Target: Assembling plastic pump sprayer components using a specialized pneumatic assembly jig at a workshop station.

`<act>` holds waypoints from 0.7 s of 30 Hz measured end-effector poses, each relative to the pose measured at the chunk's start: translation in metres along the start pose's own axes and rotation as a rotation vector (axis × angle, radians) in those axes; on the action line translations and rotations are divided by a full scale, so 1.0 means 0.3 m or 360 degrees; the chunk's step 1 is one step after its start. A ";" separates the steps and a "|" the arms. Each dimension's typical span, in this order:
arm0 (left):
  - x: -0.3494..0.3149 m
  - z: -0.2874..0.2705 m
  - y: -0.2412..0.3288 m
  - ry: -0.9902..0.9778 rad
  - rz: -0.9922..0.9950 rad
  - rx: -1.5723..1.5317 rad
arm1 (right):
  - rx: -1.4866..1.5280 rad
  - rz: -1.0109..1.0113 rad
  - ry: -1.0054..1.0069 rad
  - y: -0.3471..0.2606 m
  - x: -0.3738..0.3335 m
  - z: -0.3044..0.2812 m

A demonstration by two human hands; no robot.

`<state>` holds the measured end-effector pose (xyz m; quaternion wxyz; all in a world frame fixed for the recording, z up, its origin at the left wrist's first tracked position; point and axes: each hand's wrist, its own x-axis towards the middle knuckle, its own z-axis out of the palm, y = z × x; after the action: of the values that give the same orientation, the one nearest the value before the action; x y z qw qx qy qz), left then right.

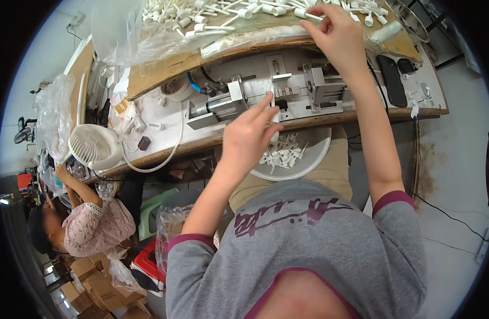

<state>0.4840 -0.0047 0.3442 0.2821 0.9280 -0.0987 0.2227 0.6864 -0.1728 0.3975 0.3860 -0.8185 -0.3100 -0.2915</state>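
My left hand (248,135) is at the front of a metal clamping fixture (284,91), its fingers closed around a white plastic piece (275,118), mostly hidden by them. Farther up and to the right, my right hand (337,40) reaches into a heap of white plastic pieces (218,13), each with a cup-shaped head and a thin stem. Thumb and fingertips close on the stem of one such piece (301,13) at the edge of the heap. Below my left hand, a translucent bowl (312,169) on my lap holds several more of these pieces.
Metal slide blocks (218,106) with hoses flank the fixture. A white fan (95,146) stands at the left, and a black phone (392,81) lies at the right. Cardboard (159,77) and clear plastic sheet lie under the heap. Another person (98,223) sits at the left, near stacked cartons (109,290).
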 end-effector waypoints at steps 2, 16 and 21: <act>-0.025 0.077 -0.001 0.0038 0.0039 0.0125 | -0.0361 -0.0048 0.0029 0.056 0.028 0.052; 0.002 0.149 -0.056 0.0046 0.0088 0.0360 | -0.0090 0.0077 -0.0170 0.018 0.006 0.024; 0.101 0.004 -0.042 -0.0009 -0.0157 -0.0017 | 0.0195 -0.0262 -0.0336 -0.137 -0.213 -0.051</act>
<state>0.5149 0.0033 0.3515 0.2973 0.9308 -0.0548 0.2055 0.6120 -0.1822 0.3784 0.3752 -0.7914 -0.4321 -0.2150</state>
